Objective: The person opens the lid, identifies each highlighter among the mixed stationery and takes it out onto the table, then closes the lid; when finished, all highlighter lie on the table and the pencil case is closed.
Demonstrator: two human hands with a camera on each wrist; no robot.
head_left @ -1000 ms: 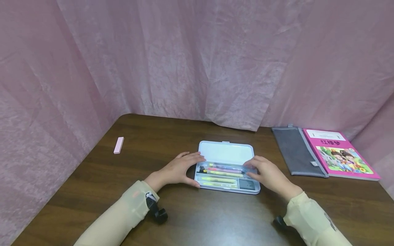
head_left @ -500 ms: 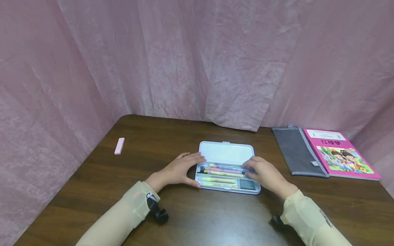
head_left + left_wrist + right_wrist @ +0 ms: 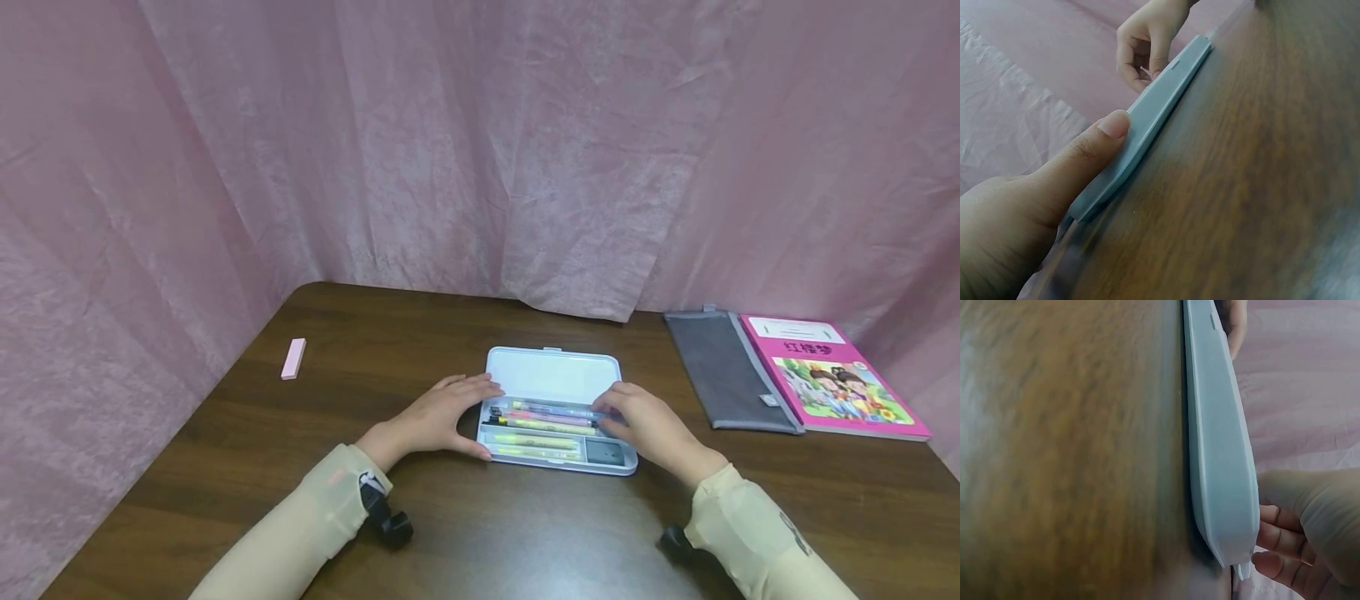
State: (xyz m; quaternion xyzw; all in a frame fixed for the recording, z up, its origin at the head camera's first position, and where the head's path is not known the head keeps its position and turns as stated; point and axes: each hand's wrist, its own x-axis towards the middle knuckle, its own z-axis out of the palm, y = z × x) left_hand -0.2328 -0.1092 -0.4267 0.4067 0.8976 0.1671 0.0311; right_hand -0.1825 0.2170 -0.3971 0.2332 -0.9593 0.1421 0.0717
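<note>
"Condition of fingers?"
"My left hand (image 3: 431,417) spreads thumb and fingers across the left end of the pencil case (image 3: 555,467); my right hand (image 3: 645,423) curls at the other. Whether it pinches anything, I cannot tell."
"Handling?"
"Case right of lower centre, lid (image 3: 551,375) back. Likely light, stiff, slippery; grip its ends."
"Contents?"
"Mixed pens (image 3: 547,417) behind, yellow pens (image 3: 536,442) front left, dark block (image 3: 604,452) front right."

Pale blue pencil case (image 3: 1225,444) — lid (image 3: 551,373) open, pens (image 3: 547,427) inside
</note>
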